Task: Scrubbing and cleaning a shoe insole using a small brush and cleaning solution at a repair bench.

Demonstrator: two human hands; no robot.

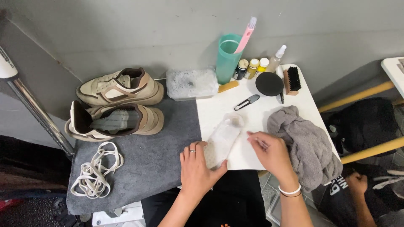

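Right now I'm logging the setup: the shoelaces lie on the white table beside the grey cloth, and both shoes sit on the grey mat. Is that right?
Not quite. The shoelaces lie on the grey mat in front of the shoes, not on the white table. The head view shows it. Both shoes do sit on the grey mat.

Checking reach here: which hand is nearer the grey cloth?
Right. The right hand lies beside the grey cloth, about touching; the left hand is farther left, on a clear insole.
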